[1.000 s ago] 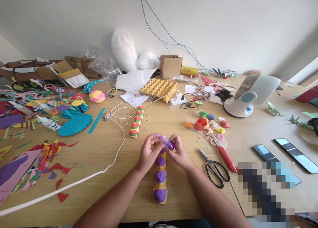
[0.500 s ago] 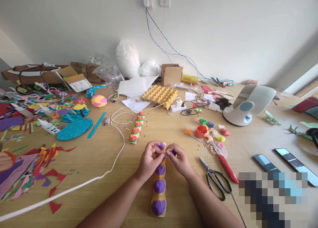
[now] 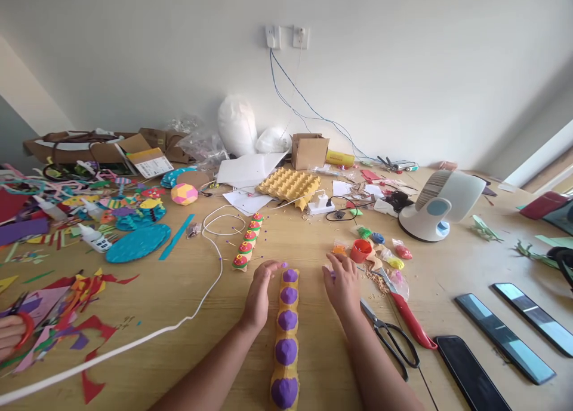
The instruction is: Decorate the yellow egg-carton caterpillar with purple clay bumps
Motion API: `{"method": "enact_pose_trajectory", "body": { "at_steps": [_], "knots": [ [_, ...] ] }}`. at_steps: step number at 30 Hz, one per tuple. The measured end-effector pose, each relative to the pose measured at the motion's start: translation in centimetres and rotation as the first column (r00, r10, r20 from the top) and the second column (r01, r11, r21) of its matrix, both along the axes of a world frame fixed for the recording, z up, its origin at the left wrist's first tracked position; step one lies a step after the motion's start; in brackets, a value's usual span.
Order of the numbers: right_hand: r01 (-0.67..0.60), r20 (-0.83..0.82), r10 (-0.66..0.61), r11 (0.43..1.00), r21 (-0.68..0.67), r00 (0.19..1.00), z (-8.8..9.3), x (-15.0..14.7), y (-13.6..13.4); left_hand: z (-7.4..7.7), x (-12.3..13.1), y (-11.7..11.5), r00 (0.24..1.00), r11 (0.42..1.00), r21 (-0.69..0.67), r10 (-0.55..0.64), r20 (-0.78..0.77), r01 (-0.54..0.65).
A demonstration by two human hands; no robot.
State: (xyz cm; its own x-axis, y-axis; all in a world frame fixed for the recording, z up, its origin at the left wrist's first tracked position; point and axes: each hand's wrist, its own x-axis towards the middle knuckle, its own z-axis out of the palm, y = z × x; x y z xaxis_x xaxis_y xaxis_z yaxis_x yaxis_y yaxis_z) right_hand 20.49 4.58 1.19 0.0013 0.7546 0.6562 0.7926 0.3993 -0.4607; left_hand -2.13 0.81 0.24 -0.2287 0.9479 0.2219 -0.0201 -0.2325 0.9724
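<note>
A strip of egg carton (image 3: 281, 308) lies lengthwise before me, its row of bumps capped with purple clay (image 3: 287, 320). On its left, my left hand (image 3: 258, 293) is closed at the fingertips on a small bit of purple clay (image 3: 284, 265), just beyond the strip's far end. My right hand (image 3: 342, 282) is low over the table on the right, apart from the strip. Some purple clay (image 3: 331, 273) shows between its thumb and fingers, partly hidden. Farther back is another carton strip (image 3: 248, 244) with red and green clay caps and pins along its sides.
Scissors (image 3: 385, 330), a red-handled knife (image 3: 409, 318) and phones (image 3: 474, 372) lie to the right. A red cup (image 3: 360, 251) stands by clay packets. A white cable (image 3: 179, 322) crosses the left side. Another person's hand (image 3: 11, 336) holds red-handled scissors among paper scraps.
My hands have parted from above the purple-capped strip: the left to its left side, the right out to the right. The view has tilted up slightly. The other person's scissors have come into view.
</note>
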Motion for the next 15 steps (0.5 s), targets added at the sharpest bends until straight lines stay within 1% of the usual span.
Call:
{"method": "enact_pose_trajectory", "body": {
  "at_steps": [1, 2, 3, 5, 6, 7, 8, 11, 13, 15],
  "knots": [
    [-0.061, -0.020, 0.061, 0.998, 0.005, 0.998, 0.4, -0.5, -0.4, 0.1, 0.1, -0.2, 0.999, 1.000, 0.005, -0.025, 0.029, 0.025],
    [-0.153, -0.053, 0.153, 0.988, -0.011, 0.987, 0.8, -1.1, -0.9, 0.2, 0.2, -0.4, 0.998, 0.999, 0.011, -0.037, 0.058, 0.036],
    [-0.243, -0.110, 0.238, 0.969, -0.034, 0.965, 1.0, -1.8, -1.3, 0.3, 0.3, -0.7, 0.997, 0.998, 0.026, -0.059, 0.049, 0.058],
    [-0.404, -0.254, 0.370, 0.910, -0.094, 0.894, 1.2, -3.0, -2.0, 0.6, 0.4, -1.2, 0.987, 0.986, 0.066, -0.149, -0.060, 0.153],
    [-0.461, -0.336, 0.398, 0.878, -0.129, 0.853, 1.2, -3.5, -2.3, 0.7, 0.4, -1.4, 0.974, 0.975, 0.087, -0.192, -0.117, 0.202],
    [-0.508, -0.428, 0.404, 0.846, -0.163, 0.809, 1.0, -3.9, -2.4, 0.8, 0.4, -1.5, 0.960, 0.963, 0.109, -0.224, -0.170, 0.245],
    [-0.556, -0.522, 0.394, 0.808, -0.195, 0.756, 0.9, -4.2, -2.5, 0.9, 0.3, -1.6, 0.949, 0.955, 0.134, -0.231, -0.216, 0.263],
    [-0.666, -0.757, 0.285, 0.701, -0.254, 0.589, 0.5, -4.6, -2.7, 0.9, 0.1, -1.6, 0.921, 0.940, 0.200, -0.198, -0.335, 0.275],
    [-0.708, -0.838, 0.202, 0.652, -0.271, 0.506, 0.7, -4.7, -2.8, 0.9, -0.1, -1.4, 0.897, 0.932, 0.237, -0.158, -0.413, 0.273],
    [-0.731, -0.874, 0.154, 0.624, -0.275, 0.461, 1.1, -4.7, -2.9, 1.0, -0.3, -1.3, 0.867, 0.923, 0.265, -0.124, -0.482, 0.279]
  ]
}}
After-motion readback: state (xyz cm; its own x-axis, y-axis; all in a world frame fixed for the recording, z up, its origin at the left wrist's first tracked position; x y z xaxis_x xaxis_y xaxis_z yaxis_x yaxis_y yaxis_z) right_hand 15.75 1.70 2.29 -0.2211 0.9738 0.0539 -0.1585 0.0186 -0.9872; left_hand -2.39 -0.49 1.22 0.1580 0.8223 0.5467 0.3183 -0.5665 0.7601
